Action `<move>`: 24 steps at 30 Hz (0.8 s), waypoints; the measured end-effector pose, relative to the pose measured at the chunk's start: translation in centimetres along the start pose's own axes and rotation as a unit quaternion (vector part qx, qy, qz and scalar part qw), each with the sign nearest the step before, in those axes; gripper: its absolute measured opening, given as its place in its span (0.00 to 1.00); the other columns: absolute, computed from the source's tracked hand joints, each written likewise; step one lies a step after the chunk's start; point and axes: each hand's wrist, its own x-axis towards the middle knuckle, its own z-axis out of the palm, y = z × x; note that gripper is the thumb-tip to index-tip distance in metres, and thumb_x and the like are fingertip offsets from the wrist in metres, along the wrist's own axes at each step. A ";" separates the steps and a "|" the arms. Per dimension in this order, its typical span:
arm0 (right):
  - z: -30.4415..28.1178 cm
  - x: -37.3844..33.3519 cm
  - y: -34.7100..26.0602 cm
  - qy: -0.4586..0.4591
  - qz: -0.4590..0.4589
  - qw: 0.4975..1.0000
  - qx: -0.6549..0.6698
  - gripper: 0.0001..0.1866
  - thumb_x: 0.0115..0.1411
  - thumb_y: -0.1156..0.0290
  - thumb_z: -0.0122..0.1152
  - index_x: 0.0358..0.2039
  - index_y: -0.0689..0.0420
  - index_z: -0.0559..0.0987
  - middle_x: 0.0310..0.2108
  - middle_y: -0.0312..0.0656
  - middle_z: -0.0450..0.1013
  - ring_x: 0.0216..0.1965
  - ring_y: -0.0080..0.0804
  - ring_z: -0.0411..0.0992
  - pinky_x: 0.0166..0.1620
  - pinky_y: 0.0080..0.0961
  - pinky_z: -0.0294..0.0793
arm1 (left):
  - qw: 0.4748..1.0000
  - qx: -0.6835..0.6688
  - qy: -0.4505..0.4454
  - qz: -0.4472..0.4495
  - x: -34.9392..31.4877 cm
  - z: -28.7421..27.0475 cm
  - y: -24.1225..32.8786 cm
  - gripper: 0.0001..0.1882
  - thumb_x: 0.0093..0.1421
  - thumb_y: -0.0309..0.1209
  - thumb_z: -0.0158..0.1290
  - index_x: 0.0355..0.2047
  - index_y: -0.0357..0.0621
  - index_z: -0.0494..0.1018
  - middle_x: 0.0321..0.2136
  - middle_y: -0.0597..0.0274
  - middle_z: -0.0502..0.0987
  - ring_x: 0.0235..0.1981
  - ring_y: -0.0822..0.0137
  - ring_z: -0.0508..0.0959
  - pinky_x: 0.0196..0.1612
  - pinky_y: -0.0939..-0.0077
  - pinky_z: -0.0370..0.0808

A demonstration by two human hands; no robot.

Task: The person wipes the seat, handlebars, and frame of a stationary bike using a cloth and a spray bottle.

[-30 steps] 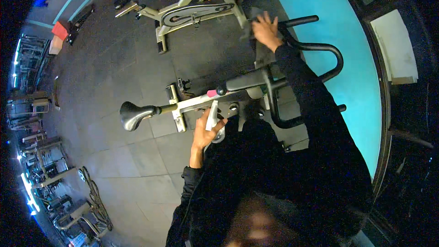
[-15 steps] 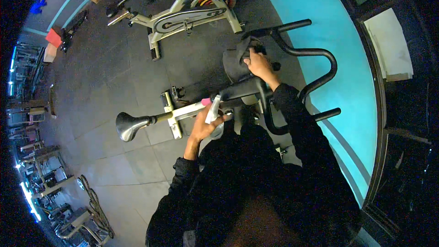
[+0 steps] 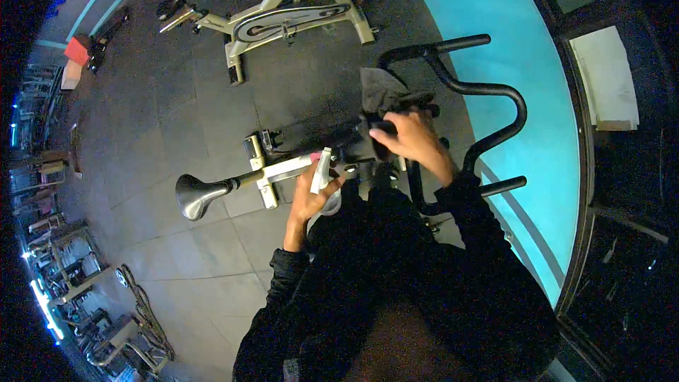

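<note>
In my left hand (image 3: pixel 306 200) is a spray bottle (image 3: pixel 322 172) with a white trigger head and a clear body, my fingers wrapped around its neck. My right hand (image 3: pixel 419 143) grips a dark grey cloth (image 3: pixel 382 90), which hangs loosely over the front of an exercise bike between its frame and handlebars. The bike's black bent handlebars (image 3: pixel 503 88) extend to the right. Its pale frame (image 3: pixel 286 170) runs leftward beneath my left hand to a shiny black saddle (image 3: pixel 199 197). The cloth and my hand partly hide the bike's front section.
A second exercise bike (image 3: pixel 290 25) stands beyond this one. Light blue flooring (image 3: pixel 495 35) borders the dark tiles (image 3: pixel 163 141) on the right, beside a dark-framed wall with a white sheet (image 3: pixel 605 78). Gym machines (image 3: pixel 74 276) line the far left; a thick rope (image 3: pixel 146 311) lies near them.
My right hand has moved down and slightly right with the cloth, which has swung and spread out. The spray bottle has shifted slightly left in my left hand's grip.
</note>
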 end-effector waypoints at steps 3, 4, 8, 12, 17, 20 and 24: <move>-2.7 3.0 -1.9 -0.047 0.151 0.985 0.074 0.40 0.54 0.37 0.58 0.54 0.61 0.72 0.46 0.67 0.71 0.48 0.60 0.72 0.49 0.52 0.71 | 1.000 0.027 0.016 -0.001 0.3 0.1 0.9 0.23 0.51 0.35 0.64 0.45 0.38 0.71 0.28 0.62 0.76 0.29 0.69 0.74 0.36 0.72 0.72; -2.5 3.9 -1.8 -0.045 0.152 0.985 0.073 0.40 0.54 0.37 0.58 0.54 0.61 0.72 0.46 0.67 0.71 0.48 0.60 0.72 0.49 0.52 0.71 | 1.000 0.027 0.015 0.002 0.6 0.2 0.8 0.23 0.51 0.35 0.64 0.45 0.38 0.71 0.28 0.62 0.76 0.29 0.69 0.74 0.36 0.72 0.72; 3.2 6.4 1.3 0.089 0.132 0.974 -0.160 0.46 0.53 0.44 0.64 0.60 0.66 0.62 0.41 0.66 0.74 0.42 0.58 0.76 0.45 0.50 0.74 | 1.000 0.022 -0.016 -0.010 1.4 0.4 1.4 0.21 0.51 0.36 0.64 0.41 0.38 0.71 0.28 0.62 0.75 0.30 0.68 0.73 0.36 0.72 0.72; 6.1 9.8 2.5 -0.008 0.205 0.971 -0.125 0.39 0.54 0.64 0.63 0.59 0.75 0.58 0.31 0.59 0.77 0.40 0.53 0.77 0.43 0.46 0.76 | 0.998 0.067 0.015 0.006 1.6 0.6 1.2 0.18 0.53 0.38 0.64 0.35 0.39 0.71 0.25 0.57 0.77 0.27 0.63 0.76 0.33 0.68 0.72; 9.8 17.0 8.7 0.065 0.088 0.974 -0.197 0.38 0.52 0.66 0.63 0.57 0.76 0.59 0.29 0.58 0.77 0.42 0.55 0.77 0.45 0.47 0.76 | 0.996 0.075 -0.024 0.040 2.2 1.6 1.1 0.18 0.53 0.38 0.65 0.35 0.40 0.71 0.24 0.56 0.75 0.26 0.60 0.75 0.33 0.67 0.71; 9.8 16.2 7.0 0.071 0.109 0.968 -0.214 0.38 0.51 0.68 0.64 0.57 0.75 0.60 0.32 0.59 0.77 0.40 0.54 0.77 0.42 0.46 0.77 | 0.991 0.107 -0.041 0.065 1.6 2.0 1.1 0.19 0.52 0.38 0.65 0.37 0.40 0.72 0.25 0.55 0.76 0.27 0.59 0.76 0.33 0.67 0.72; 7.7 10.3 4.0 0.088 0.156 0.968 -0.174 0.38 0.49 0.72 0.64 0.57 0.76 0.59 0.33 0.60 0.77 0.32 0.50 0.79 0.33 0.41 0.80 | 0.995 0.053 -0.053 0.064 1.1 2.3 0.1 0.23 0.52 0.40 0.66 0.41 0.39 0.72 0.25 0.54 0.76 0.27 0.58 0.75 0.34 0.66 0.72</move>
